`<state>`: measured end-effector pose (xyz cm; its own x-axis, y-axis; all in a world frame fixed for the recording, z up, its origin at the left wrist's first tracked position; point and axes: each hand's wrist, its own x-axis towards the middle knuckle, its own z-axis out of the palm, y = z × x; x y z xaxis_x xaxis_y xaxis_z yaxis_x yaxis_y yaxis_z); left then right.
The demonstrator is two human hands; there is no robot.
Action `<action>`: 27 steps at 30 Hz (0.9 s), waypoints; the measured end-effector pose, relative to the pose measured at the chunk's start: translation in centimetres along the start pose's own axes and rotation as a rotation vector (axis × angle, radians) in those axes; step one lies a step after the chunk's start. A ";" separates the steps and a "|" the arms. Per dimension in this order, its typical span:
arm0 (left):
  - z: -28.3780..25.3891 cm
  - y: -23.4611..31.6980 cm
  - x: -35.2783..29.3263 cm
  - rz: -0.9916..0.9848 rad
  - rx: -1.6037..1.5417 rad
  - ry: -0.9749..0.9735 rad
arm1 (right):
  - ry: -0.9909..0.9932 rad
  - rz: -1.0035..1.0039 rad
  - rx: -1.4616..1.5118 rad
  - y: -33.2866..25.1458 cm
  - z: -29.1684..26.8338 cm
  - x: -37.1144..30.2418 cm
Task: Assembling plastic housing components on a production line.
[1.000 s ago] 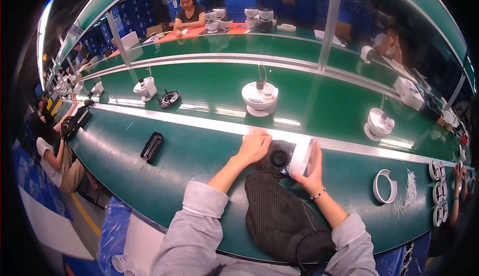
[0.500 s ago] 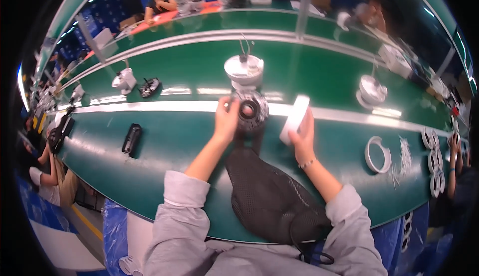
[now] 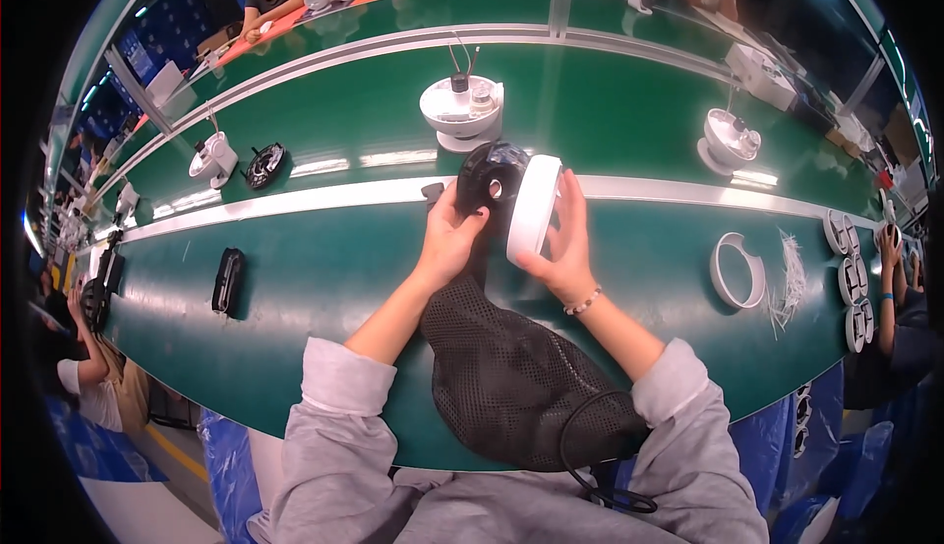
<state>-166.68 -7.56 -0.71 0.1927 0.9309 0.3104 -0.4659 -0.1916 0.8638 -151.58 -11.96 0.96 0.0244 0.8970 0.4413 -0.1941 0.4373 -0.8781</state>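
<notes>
Far left: black oblong case (image 3: 228, 281) on the green bench (image 3: 644, 254), long axis running roughly away from the person, well apart from both hands. Left hand (image 3: 449, 239): thumb and fingers bent, pinching the lower left rim of a black round part (image 3: 476, 176), its hole toward the person. White bowl-shaped unit (image 3: 460, 109) just beyond. Black mesh cover (image 3: 511, 377) lies below, between the forearms, reaching the bench's near edge. White ring (image 3: 534, 210) just right of the round part, edge-on, long axis near upright, top leaning slightly right; contact between the two cannot be told. Right hand (image 3: 568, 247) is nearer the ring: thumb on its lower edge, fingers curled behind its right side. Pale rail (image 3: 639, 188) crosses behind. Bench stretches rightward to a notched ring (image 3: 721, 273) and thin white strips (image 3: 790, 273).
</notes>
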 end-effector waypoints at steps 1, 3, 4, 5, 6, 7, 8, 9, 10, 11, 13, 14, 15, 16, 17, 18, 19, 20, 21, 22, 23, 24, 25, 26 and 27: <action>-0.1 0.5 -0.1 -0.039 -0.013 0.017 | -0.031 -0.002 -0.019 0.0 0.3 0.0; -0.6 0.7 -0.3 -0.079 -0.024 0.038 | -0.045 -0.035 -0.050 0.4 0.6 -0.1; -1.1 0.6 -0.1 -0.075 -0.022 0.100 | -0.056 -0.074 -0.087 0.4 0.8 0.0; -1.4 0.6 0.0 -0.070 -0.020 0.162 | -0.059 -0.073 -0.086 0.5 0.7 0.1; -1.6 0.5 0.1 -0.044 0.008 0.220 | -0.061 -0.118 -0.112 0.5 0.5 0.2; -1.7 0.6 0.2 -0.043 0.008 0.223 | -0.062 -0.163 -0.140 0.5 0.2 0.4; -1.9 0.6 0.3 -0.020 0.065 0.245 | -0.028 -0.147 -0.137 0.1 0.1 0.6; -2.0 0.7 0.3 0.002 0.122 0.267 | 0.002 -0.086 -0.088 0.3 -0.1 0.8; -2.1 0.7 0.3 0.002 0.119 0.267 | 0.033 -0.024 -0.042 0.5 -0.4 0.9; -2.1 0.8 0.3 -0.002 0.140 0.243 | 0.018 0.007 -0.021 0.6 -0.5 0.9; -2.0 1.0 0.1 -0.007 0.159 0.219 | -0.042 0.084 0.073 0.6 0.4 0.5; -2.0 1.2 0.0 -0.039 0.122 0.200 | -0.066 0.089 0.099 0.7 1.0 0.2; -1.9 1.4 -0.1 -0.070 0.085 0.181 | -0.102 0.043 0.007 0.8 1.5 0.2; -1.7 2.1 -0.5 -0.072 0.083 0.182 | -0.097 0.054 -0.002 0.2 2.5 0.1; -1.1 3.0 -0.9 -0.230 -0.202 0.107 | -0.092 0.054 -0.009 0.2 2.3 0.0; -0.7 3.4 -1.3 -0.386 -0.486 0.029 | -0.094 -0.008 -0.124 0.3 2.1 0.0; -1.2 3.0 -1.5 -0.486 -0.585 -0.052 | -0.096 -0.080 -0.244 0.0 2.0 0.1; -3.0 4.1 -1.2 -0.593 -0.595 -0.347 | -0.103 -0.131 -0.311 0.7 2.1 0.2; -2.8 4.1 -1.9 -0.568 -0.589 -0.262 | -0.124 -0.122 -0.307 1.1 2.5 -0.4; -2.3 4.2 -2.1 -0.530 -0.586 -0.193 | -0.161 -0.167 -0.369 1.7 2.5 -0.4; -2.3 4.3 -2.5 -0.469 -0.513 -0.106 | -0.209 -0.225 -0.513 1.2 2.7 -0.8; -2.4 3.9 -2.1 -0.486 -0.451 -0.076 | -0.243 -0.229 -0.555 0.9 2.9 -0.7; -2.7 3.9 -2.3 -0.512 -0.385 -0.029 | -0.249 -0.230 -0.550 0.8 3.1 -0.8; -2.8 3.9 -2.2 -0.486 -0.370 -0.064 | -0.258 -0.257 -0.584 0.7 3.1 -0.7; -2.8 3.9 -1.9 -0.513 -0.405 -0.041 | -0.268 -0.282 -0.616 0.7 3.0 -0.5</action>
<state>-171.30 -9.21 0.96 0.5063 0.8587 -0.0789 -0.5933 0.4133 0.6908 -154.68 -12.33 0.71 -0.2641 0.7330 0.6269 0.3735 0.6770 -0.6342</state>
